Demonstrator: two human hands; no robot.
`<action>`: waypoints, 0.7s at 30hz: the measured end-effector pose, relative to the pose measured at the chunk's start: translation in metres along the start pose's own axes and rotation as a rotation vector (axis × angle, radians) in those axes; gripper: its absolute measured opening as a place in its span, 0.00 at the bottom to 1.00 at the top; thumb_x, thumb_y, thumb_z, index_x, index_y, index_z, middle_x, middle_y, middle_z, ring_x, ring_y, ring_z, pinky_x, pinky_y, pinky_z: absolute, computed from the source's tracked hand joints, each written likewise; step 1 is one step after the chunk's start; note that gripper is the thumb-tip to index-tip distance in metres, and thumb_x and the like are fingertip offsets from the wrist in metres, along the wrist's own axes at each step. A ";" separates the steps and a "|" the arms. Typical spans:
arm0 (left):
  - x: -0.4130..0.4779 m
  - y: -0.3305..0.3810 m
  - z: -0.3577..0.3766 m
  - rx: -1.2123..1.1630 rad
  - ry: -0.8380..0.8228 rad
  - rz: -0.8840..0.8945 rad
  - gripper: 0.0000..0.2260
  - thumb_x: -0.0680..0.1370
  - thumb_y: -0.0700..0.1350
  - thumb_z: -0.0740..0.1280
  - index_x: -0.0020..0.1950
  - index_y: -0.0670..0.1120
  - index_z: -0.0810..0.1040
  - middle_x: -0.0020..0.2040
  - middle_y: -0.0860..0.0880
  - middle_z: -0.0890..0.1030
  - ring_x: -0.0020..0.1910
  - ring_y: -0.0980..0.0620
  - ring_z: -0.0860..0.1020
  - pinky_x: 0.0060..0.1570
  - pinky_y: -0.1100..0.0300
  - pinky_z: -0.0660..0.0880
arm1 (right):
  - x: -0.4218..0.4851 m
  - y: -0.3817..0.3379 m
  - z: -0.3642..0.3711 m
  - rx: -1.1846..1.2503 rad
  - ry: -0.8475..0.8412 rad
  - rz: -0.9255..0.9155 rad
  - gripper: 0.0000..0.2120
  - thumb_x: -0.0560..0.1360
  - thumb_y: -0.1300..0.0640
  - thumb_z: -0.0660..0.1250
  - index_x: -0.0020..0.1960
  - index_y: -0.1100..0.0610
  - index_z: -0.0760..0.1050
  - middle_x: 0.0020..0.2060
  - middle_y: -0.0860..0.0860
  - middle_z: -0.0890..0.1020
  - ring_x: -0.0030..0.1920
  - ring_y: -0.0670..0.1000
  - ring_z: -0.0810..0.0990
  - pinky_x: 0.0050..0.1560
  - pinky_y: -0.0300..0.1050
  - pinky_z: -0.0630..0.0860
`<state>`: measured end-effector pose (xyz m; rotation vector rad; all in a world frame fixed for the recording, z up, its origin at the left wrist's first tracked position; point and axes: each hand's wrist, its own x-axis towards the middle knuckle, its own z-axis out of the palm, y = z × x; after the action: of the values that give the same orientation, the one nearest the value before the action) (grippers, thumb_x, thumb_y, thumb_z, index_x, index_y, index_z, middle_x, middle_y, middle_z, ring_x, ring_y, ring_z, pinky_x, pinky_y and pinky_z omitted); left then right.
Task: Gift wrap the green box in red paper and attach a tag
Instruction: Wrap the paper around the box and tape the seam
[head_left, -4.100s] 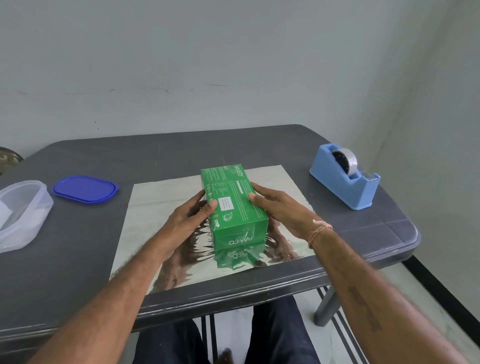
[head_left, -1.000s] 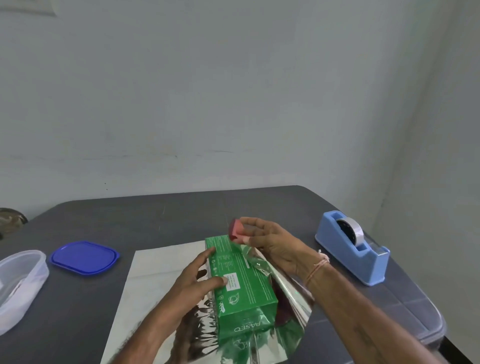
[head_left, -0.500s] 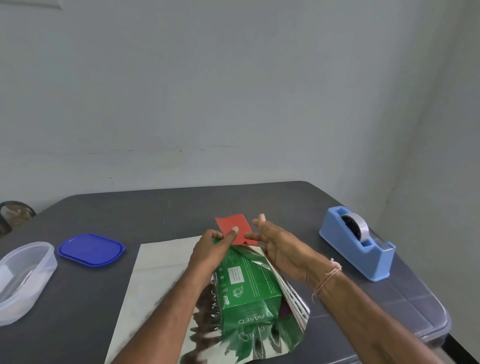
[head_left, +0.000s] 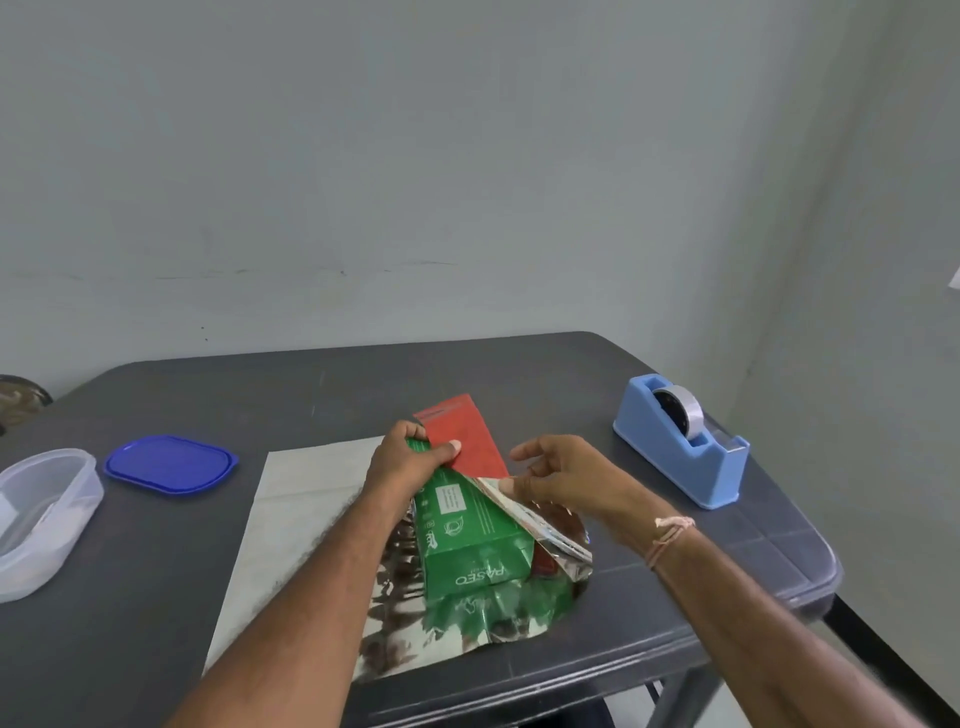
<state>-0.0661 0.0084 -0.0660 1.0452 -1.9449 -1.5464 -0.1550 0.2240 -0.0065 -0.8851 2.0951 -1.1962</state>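
Observation:
The green box (head_left: 470, 525) lies on the wrapping paper (head_left: 291, 525), whose shiny silver side faces up. The paper's right part is folded up over the box, showing its red side (head_left: 462, 434) at the far end. My left hand (head_left: 402, 462) grips the box's far end, its thumb pressing the red flap onto the box top. My right hand (head_left: 558, 475) hovers just right of the flap with fingers spread, its thumb touching the silver fold edge. No tag is in view.
A blue tape dispenser (head_left: 683, 449) stands at the right of the dark grey table (head_left: 156, 597). A blue lid (head_left: 170, 464) and a clear plastic container (head_left: 39, 519) sit at the left. The table's front edge is close to the paper.
The right side of the paper has been pulled further over the box, showing more red. My left thumb now pins the flap, and my right hand has let go of it.

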 end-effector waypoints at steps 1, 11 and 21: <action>0.001 0.000 0.000 -0.014 -0.006 -0.008 0.20 0.68 0.51 0.82 0.51 0.50 0.76 0.48 0.48 0.86 0.43 0.47 0.86 0.50 0.44 0.84 | -0.003 0.002 -0.001 0.009 0.018 0.006 0.22 0.69 0.51 0.82 0.59 0.54 0.79 0.49 0.57 0.85 0.45 0.52 0.85 0.48 0.46 0.82; 0.003 -0.001 0.001 -0.088 -0.022 -0.051 0.21 0.66 0.47 0.83 0.51 0.50 0.75 0.50 0.44 0.85 0.46 0.43 0.86 0.50 0.42 0.84 | -0.051 -0.010 0.027 0.021 0.160 -0.178 0.10 0.69 0.63 0.80 0.48 0.53 0.84 0.44 0.52 0.87 0.42 0.44 0.83 0.45 0.37 0.81; 0.007 -0.006 0.003 -0.155 -0.015 -0.018 0.17 0.73 0.44 0.79 0.55 0.45 0.76 0.50 0.43 0.85 0.42 0.46 0.85 0.40 0.54 0.83 | -0.072 0.013 0.083 -0.246 0.239 -0.429 0.20 0.73 0.71 0.72 0.54 0.48 0.74 0.40 0.45 0.81 0.43 0.45 0.81 0.44 0.40 0.81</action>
<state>-0.0711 0.0040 -0.0731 0.9912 -1.7973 -1.6884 -0.0520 0.2420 -0.0443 -1.4214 2.3540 -1.3249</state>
